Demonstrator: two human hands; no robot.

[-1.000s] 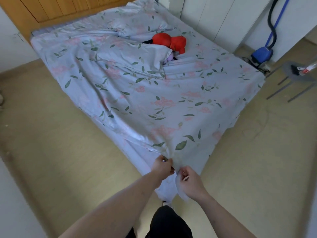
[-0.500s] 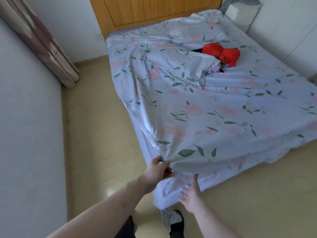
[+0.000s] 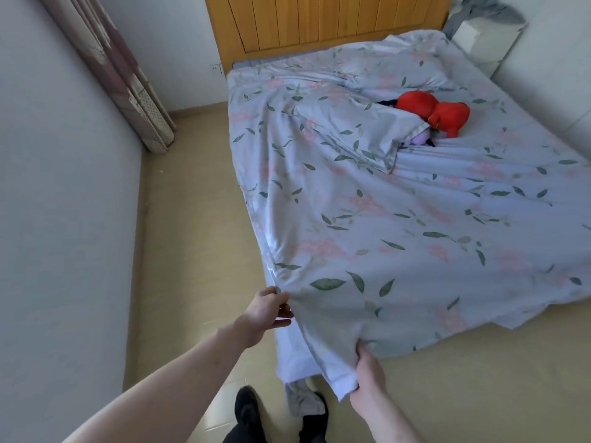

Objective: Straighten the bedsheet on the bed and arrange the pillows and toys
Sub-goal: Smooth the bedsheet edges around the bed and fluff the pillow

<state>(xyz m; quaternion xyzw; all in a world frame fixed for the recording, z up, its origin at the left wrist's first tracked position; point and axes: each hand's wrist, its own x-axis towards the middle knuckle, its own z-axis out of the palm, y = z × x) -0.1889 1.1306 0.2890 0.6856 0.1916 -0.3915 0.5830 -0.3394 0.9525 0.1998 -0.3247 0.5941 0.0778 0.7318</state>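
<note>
A pale blue floral bedsheet (image 3: 399, 225) covers the bed, wrinkled toward the head end. My left hand (image 3: 267, 310) pinches its near left corner edge. My right hand (image 3: 367, 375) grips the hanging hem a little lower and to the right. A pillow (image 3: 348, 135) in the same floral cloth lies skewed across the upper middle of the bed. A second pillow (image 3: 393, 65) lies by the headboard. A red plush toy (image 3: 431, 111) sits beside the skewed pillow. A purple toy (image 3: 419, 139) peeks out from under that pillow's corner.
A wooden headboard (image 3: 319, 24) stands at the far end. A wall (image 3: 64, 219) and a curtain (image 3: 128, 84) bound a narrow strip of beige floor on the left. A white cabinet (image 3: 543, 59) with grey cloth on top flanks the right. My feet (image 3: 278, 414) stand by the bed's corner.
My view has swung left and closer to the bed's corner. My hands have moved apart along the sheet's edge. My right hand went from open under the hem to gripping it.
</note>
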